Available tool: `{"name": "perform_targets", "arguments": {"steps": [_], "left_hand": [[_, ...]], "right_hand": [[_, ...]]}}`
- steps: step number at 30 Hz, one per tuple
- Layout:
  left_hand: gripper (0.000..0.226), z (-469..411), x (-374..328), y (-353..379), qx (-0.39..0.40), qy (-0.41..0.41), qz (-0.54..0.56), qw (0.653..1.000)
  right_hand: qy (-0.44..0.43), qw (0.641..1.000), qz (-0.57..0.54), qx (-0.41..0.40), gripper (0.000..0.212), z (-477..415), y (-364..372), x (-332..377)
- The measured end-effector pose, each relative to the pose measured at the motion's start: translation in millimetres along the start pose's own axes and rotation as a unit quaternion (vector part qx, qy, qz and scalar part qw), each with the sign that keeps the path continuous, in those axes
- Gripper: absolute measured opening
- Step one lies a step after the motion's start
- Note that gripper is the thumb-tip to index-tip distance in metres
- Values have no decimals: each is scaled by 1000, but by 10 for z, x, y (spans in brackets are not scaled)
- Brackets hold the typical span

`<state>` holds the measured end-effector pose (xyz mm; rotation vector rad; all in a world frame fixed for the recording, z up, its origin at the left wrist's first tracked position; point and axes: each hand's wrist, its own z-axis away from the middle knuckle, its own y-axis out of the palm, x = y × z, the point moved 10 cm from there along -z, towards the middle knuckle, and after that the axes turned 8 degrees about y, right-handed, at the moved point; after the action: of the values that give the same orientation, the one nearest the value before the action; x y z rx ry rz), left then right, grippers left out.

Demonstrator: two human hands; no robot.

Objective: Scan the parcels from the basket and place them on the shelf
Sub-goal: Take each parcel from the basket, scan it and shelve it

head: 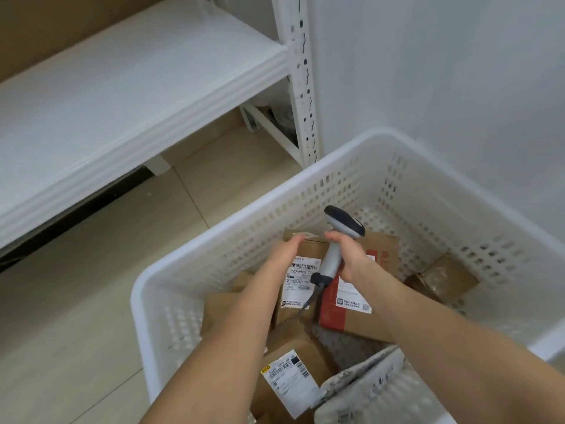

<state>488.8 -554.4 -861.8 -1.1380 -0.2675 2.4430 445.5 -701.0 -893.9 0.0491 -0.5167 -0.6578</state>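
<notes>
A white perforated basket (275, 206) stands on the floor and holds several brown cardboard parcels. My right hand (348, 255) grips the handle of a grey barcode scanner (339, 237), whose dark head points away over the parcels. My left hand (281, 255) reaches into the basket with fingers straight, resting on the left edge of a brown parcel with a white barcode label (301, 276). Beside it lies a parcel with red print (376, 258). Another labelled parcel (290, 381) sits near the front of the basket.
A white metal shelf (122, 87) runs along the upper left, its slotted post (302, 71) next to the basket. A small taped box (443, 280) lies at the basket's right. A grey padded bag (360, 384) lies at the front. Beige tiled floor (91, 301) spreads to the left.
</notes>
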Motion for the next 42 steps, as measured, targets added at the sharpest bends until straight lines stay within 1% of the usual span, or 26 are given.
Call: {"name": "perform_targets", "arguments": {"steps": [2, 3, 5, 8, 11, 13, 15, 17, 19, 21, 22, 24, 26, 29, 31, 34, 35, 36, 38, 39, 41, 42], "left_hand": [[58, 127, -56, -153, -42, -23, 32, 998], [57, 304, -181, -228, -52, -28, 48, 997], [53, 632, -459, -383, -65, -36, 84, 994], [49, 1115, -933, -609, -65, -48, 110, 991], [53, 1632, -1456, -850, -74, -61, 142, 985], [58, 1984, -1851, -1019, -67, -63, 165, 982], [50, 2463, -2230, -1107, -40, -76, 174, 981], [40, 2921, -2595, -1220, -10, -77, 163, 984], [36, 3229, -2885, -1441, -18, -50, 160, 986], [35, 3424, -3118, -1556, -21, -26, 162, 986], [33, 3517, -3216, -1573, -21, -16, 164, 986], [25, 3693, -3380, -1573, -14, -3, 165, 986], [20, 3861, -3537, -1551, 1, 8, 166, 986], [19, 4119, -3793, -1577, 25, 28, 171, 985], [18, 4265, -3938, -1611, 46, 44, 170, 983], [10, 4481, -4129, -1726, 60, 80, 150, 984], [13, 4546, -4182, -1773, 59, 91, 146, 983], [24, 4630, -4242, -1825, 56, 101, 139, 984], [56, 4785, -4366, -1941, 49, 124, 112, 985], [68, 4848, -4420, -1996, 51, 137, 96, 985], [79, 4986, -4495, -2142, 50, 163, 69, 983], [82, 5061, -4540, -2228, 50, 177, 63, 981]], "right_hand": [[0, 1000, 1, -2, 35, 198, 7, 112], [-4, 1000, 7, -4, 31, 338, 21, 198], [-4, 1000, 13, 7, 29, 658, 97, 373], [3, 999, 0, 44, 22, 1260, 262, 642], [2, 997, -11, 77, 13, 1925, 410, 968], [10, 995, -18, 103, 11, 2369, 501, 1167], [10, 994, -19, 109, 18, 2816, 497, 1374], [11, 992, -20, 123, 32, 3235, 521, 1561], [11, 988, -2, 152, 47, 3714, 655, 1775], [7, 985, 10, 171, 54, 4092, 706, 1987], [4, 984, 19, 180, 53, 4267, 722, 2084], [-12, 982, 30, 188, 44, 4555, 721, 2267], [-28, 983, 30, 181, 39, 4788, 708, 2417], [-47, 983, 23, 175, 38, 5079, 699, 2578], [-55, 985, 19, 160, 41, 5234, 674, 2638], [-62, 988, 30, 137, 45, 5488, 640, 2670], [-64, 989, 37, 131, 47, 5557, 631, 2669], [-67, 989, 43, 125, 49, 5641, 628, 2668], [-77, 990, 47, 108, 50, 5824, 633, 2668], [-84, 990, 52, 97, 49, 5914, 646, 2669], [-94, 991, 52, 78, 51, 6112, 705, 2641], [-101, 991, 44, 73, 51, 6220, 759, 2628]]}}
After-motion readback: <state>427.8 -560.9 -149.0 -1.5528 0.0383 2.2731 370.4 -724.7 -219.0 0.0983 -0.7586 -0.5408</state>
